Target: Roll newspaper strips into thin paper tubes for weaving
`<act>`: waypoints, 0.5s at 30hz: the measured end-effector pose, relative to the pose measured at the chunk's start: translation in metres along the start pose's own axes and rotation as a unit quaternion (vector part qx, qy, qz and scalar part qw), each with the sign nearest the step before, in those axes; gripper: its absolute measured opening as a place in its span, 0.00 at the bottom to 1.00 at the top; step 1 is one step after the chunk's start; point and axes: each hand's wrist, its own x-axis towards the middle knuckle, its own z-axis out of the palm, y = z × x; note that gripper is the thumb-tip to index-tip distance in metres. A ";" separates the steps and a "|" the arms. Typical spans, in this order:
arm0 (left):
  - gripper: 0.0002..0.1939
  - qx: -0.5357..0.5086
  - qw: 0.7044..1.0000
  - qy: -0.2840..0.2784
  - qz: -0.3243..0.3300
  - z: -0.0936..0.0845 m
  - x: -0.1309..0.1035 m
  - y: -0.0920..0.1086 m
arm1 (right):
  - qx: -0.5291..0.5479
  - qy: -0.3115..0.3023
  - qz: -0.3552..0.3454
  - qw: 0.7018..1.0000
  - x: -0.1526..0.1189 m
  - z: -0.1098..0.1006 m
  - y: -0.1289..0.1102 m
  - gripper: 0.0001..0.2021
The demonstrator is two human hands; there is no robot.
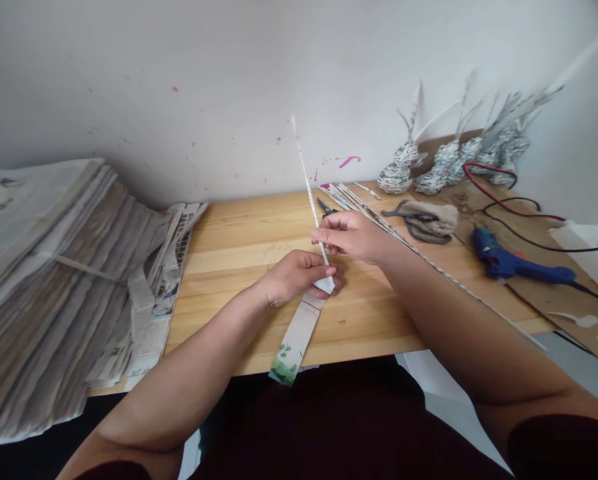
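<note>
A strip of newspaper [295, 337] with green leaf print at its near end lies over the table's front edge. Its far end is rolled into a thin, twisted paper tube [306, 175] that points up and away from me. My left hand [301, 277] is closed on the strip where flat paper turns into tube, thumb on top. Just above it, my right hand [351, 237] pinches the tube between thumb and fingers. Parts of the fingers of both hands are hidden behind the paper and the hands themselves.
Stacked newspaper strips [79, 267] fill the left side. Rolled paper sticks [379, 220] lie beyond my right hand, near dark-handled scissors [325, 208] and a grey cloth [433, 219]. A blue glue gun [519, 263] rests on cardboard [553, 293] at right. Woven paper figures [399, 170] stand by the wall.
</note>
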 end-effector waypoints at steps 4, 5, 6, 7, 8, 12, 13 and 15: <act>0.19 -0.003 1.000 0.009 0.020 -0.003 0.002 -0.001 | 0.001 -0.073 0.024 0.997 -0.002 -0.004 -0.005 0.17; 0.19 -0.003 1.000 0.013 0.023 -0.004 0.002 0.000 | -0.010 -0.078 0.019 0.997 -0.002 -0.005 -0.006 0.17; 0.18 -0.001 1.000 0.017 0.025 -0.005 0.003 0.000 | -0.021 -0.081 0.012 0.996 -0.003 -0.005 -0.007 0.17; 0.18 0.001 0.999 0.021 0.026 -0.005 0.003 0.000 | -0.031 -0.080 0.006 0.996 -0.003 -0.006 -0.007 0.17; 0.17 0.003 0.999 0.025 0.027 -0.006 0.003 0.001 | -0.040 -0.075 0.001 0.996 -0.002 -0.006 -0.007 0.16; 0.17 0.007 0.999 0.028 0.027 -0.007 0.002 0.003 | -0.033 -0.043 -0.002 0.999 -0.002 -0.004 -0.006 0.15; 0.17 0.005 0.999 0.024 0.025 -0.007 0.002 0.003 | -0.016 -0.042 0.002 0.999 -0.002 -0.004 -0.005 0.15; 0.17 0.000 1.000 0.012 0.021 -0.007 0.001 0.003 | 0.031 -0.049 0.014 0.998 -0.001 -0.004 -0.004 0.14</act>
